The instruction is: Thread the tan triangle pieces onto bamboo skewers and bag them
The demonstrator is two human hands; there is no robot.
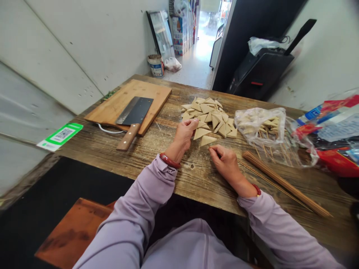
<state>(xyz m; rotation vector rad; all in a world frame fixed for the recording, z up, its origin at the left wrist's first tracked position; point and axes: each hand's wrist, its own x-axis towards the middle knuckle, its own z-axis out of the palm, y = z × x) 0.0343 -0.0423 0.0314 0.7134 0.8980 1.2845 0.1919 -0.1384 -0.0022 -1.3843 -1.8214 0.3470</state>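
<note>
My left hand rests on the wooden table with its fingertips curled on a tan triangular piece at the near edge of a pile of triangles. One loose triangle lies just in front of the pile. My right hand sits beside that triangle with its fingers pinched together, apparently around the tip of a thin skewer that I can barely make out. A bundle of bamboo skewers lies to its right.
A cutting board with a cleaver on it lies at the left. A clear plastic bag holds skewered triangles; more packets crowd the right edge. A green sticker sits beyond the table's left edge, and an orange stool stands below.
</note>
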